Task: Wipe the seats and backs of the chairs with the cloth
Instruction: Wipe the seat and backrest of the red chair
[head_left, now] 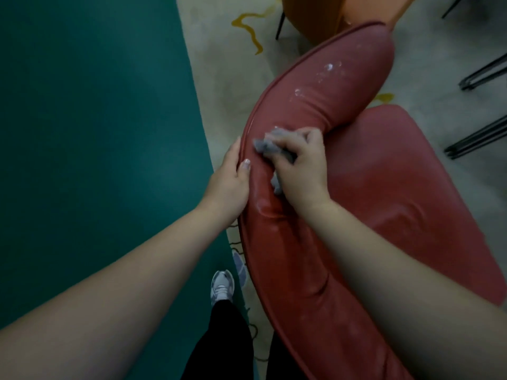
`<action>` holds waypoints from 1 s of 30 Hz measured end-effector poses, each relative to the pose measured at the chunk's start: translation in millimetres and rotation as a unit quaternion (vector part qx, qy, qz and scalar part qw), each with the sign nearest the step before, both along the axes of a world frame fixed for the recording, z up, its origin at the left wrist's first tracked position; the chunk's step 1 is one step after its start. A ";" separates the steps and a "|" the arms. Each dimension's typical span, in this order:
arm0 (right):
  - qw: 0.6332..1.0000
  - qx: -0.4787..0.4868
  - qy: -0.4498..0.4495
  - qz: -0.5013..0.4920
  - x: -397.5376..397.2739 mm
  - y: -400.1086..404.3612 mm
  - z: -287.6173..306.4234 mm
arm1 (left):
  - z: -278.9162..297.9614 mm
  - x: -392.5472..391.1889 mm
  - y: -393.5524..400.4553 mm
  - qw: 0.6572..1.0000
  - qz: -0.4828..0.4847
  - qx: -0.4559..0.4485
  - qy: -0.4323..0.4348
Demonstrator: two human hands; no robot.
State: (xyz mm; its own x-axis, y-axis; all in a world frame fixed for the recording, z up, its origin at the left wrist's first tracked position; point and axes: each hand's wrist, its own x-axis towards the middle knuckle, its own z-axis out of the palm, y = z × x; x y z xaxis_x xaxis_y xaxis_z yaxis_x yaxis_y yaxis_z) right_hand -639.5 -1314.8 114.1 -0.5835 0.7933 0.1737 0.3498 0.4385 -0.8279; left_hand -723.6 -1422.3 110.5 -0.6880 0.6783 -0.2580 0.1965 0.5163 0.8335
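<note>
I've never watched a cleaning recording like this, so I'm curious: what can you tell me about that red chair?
The red chair has a padded, curved back and a broad seat, both covered in what looks like smooth, leather-like material with soft creases. White specks and smears dot the upper back. It stands on a pale rug. The left hand grips the back's rim, thumb on the front face, while the right hand presses a crumpled grey cloth against the back's inner face.

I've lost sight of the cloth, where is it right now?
In the head view, the grey cloth is bunched under the right hand, pressed on the red chair's backrest, just right of the left hand gripping the back's rim.
</note>
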 end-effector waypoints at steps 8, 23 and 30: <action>0.998 0.036 -0.039 -0.040 -25.2 9.0 6.8 | -4.4 -8.3 -0.1 0.999 -0.034 0.009 -0.019; 0.995 0.063 -0.070 -0.029 -50.6 45.8 12.1 | -12.2 -25.9 45.5 0.990 0.108 0.086 -0.041; 0.989 0.092 -0.086 0.079 -38.2 34.1 15.9 | -11.9 -23.0 43.4 0.970 0.147 0.145 -0.125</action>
State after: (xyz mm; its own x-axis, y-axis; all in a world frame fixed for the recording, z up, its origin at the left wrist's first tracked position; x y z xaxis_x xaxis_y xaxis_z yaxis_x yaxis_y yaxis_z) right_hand -677.8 -1280.8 130.0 -0.7312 0.6538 0.1946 0.3928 0.6368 -0.6635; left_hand -746.6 -1378.8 98.5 -0.8030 0.5317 -0.2693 -0.1514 0.2551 0.9550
